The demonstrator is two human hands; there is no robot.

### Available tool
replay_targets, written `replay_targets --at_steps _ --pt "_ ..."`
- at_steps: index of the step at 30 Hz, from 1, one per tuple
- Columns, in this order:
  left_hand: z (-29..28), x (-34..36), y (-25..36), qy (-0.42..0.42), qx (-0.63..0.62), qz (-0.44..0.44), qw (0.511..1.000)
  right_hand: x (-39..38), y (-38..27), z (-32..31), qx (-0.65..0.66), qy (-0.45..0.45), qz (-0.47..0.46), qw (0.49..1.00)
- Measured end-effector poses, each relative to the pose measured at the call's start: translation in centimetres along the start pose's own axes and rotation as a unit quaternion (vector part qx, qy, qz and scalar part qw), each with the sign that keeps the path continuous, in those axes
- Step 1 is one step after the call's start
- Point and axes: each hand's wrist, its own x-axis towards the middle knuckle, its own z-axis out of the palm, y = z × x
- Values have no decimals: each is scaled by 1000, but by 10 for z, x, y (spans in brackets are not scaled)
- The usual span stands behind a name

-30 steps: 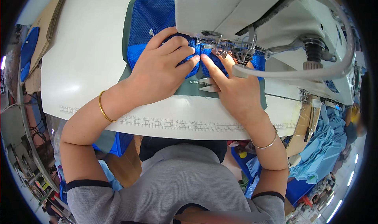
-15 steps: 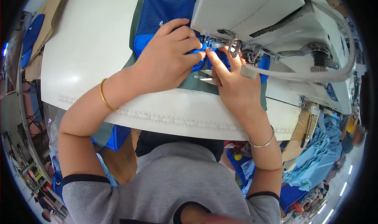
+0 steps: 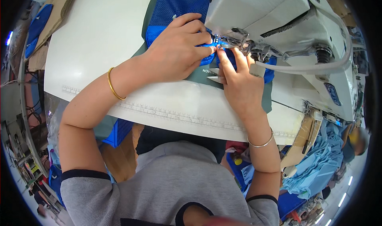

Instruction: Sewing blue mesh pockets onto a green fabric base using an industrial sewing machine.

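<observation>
At the sewing machine's presser foot (image 3: 223, 42), my left hand (image 3: 179, 51) grips blue fabric (image 3: 157, 35) with curled fingers. The piece has a mesh upper part and lies on a grey-green panel (image 3: 191, 85). My right hand (image 3: 242, 83) holds scissors (image 3: 215, 78), their blades poking out leftward beneath its fingers. Its index finger reaches onto the fabric beside the foot; other fingertips are partly hidden under the machine's fittings. The white machine head (image 3: 258, 7) hangs over both hands.
The white table (image 3: 87, 35) has a printed ruler along its front edge. Cardboard (image 3: 59, 11) with blue pieces is at upper left. Light-blue fabric (image 3: 314, 162) is piled at lower right, beside another cardboard piece (image 3: 302, 138). Another person (image 3: 354, 142) is partly visible at far right.
The machine, fabric and both hands appear shifted rightward in the picture, with my hands also higher. My fingers remain at the presser foot, and the scissors are still in my right hand.
</observation>
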Motion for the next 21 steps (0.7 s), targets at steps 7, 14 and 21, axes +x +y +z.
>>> replay_targets --at_steps 7,14,21 --pt "-6 -2 0 -21 2 14 1000 3 4 -25 62 36 -74 995" --pt "-19 -11 14 60 98 70 991 2 5 -47 56 3 13 998" --pt "-9 -3 10 -16 123 73 990 9 14 -38 33 61 -53 996"
